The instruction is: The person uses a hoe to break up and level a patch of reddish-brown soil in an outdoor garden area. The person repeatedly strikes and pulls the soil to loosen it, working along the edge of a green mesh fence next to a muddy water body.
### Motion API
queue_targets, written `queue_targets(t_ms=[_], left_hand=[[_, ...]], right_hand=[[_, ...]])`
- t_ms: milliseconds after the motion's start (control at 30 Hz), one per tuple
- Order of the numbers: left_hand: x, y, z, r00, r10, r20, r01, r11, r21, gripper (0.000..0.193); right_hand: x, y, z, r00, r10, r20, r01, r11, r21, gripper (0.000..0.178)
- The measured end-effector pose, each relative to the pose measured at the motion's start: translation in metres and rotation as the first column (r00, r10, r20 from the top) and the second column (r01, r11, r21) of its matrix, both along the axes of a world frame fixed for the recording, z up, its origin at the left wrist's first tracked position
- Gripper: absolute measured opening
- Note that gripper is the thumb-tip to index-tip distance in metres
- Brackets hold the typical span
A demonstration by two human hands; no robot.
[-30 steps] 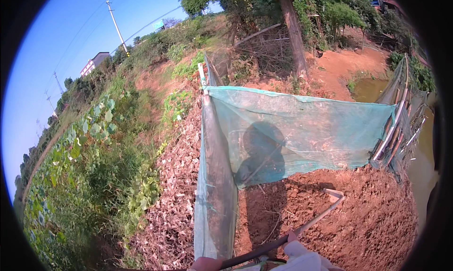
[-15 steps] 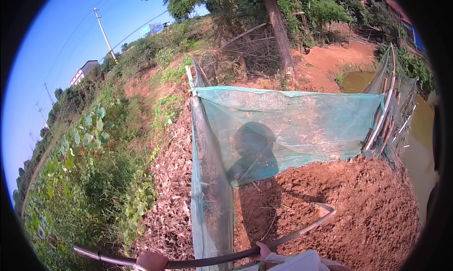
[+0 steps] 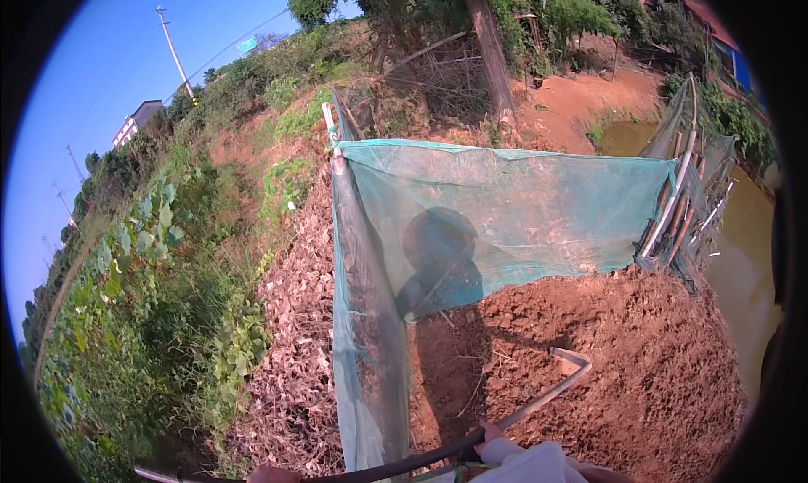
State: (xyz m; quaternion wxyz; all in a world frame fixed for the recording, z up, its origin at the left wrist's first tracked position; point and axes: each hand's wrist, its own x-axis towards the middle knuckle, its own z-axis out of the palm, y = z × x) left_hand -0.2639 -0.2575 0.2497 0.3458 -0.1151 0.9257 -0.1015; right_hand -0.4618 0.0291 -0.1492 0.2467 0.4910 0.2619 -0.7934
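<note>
Ground: red soil [image 3: 640,348], broken and cloddy, sunlit; brown band of dead leaves [image 3: 290,331] on my left, greens [image 3: 160,289] beyond.
Surroundings: outdoors, clear light; pond [image 3: 745,273] along the far right, trunk [image 3: 488,54] standing behind the net [image 3: 522,201].
Net: sheer blue-green, cornered at a pale post [image 3: 329,117]; one side runs toward me, the other crosses ahead, with a shadow [image 3: 442,247] on it.
Hoe: the hoe [image 3: 539,401] slants from lower left up to the right before me, head over the soil; whether its edge touches, I cannot tell.
Left grip [image 3: 273,475]: low, cut by the view's edge, clamped on the rear handle.
Right grip [image 3: 491,438]: farther forward, clamped on the shaft nearer the head; pale sleeve [image 3: 539,466] behind.
Count: one hoe, two hands, two net sides, one thick trunk; canes [image 3: 669,209] at the net's right end bunched, number unclear.
</note>
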Motion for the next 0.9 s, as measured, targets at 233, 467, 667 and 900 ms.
queue_targets(t_ms=[233, 467, 667, 900], left_hand=[[0.021, 0.017, -0.102, 0.969, -0.033, -0.244, 0.028, 0.999, -0.022, 0.006], [0.104, 0.009, -0.142, 0.937, 0.255, -0.237, -0.205, 0.954, 0.219, 0.016], [0.106, 0.03, -0.159, 0.925, 0.311, -0.217, -0.239, 0.922, 0.304, 0.018], [0.226, 0.0, -0.172, 0.703, 0.711, 0.014, -0.679, 0.665, 0.311, 0.032]], right_hand=[[0.001, 0.034, -0.041, 0.983, 0.182, -0.018, -0.176, 0.967, 0.182, 0.013], [0.016, -0.008, 0.061, 0.978, 0.209, 0.019, -0.208, 0.954, 0.217, 0.013], [-0.034, 0.011, 0.103, 0.978, 0.177, -0.111, -0.158, 0.974, 0.163, 0.014], [-0.019, -0.062, 0.08, 0.888, 0.416, -0.197, -0.376, 0.902, 0.211, 0.016]])
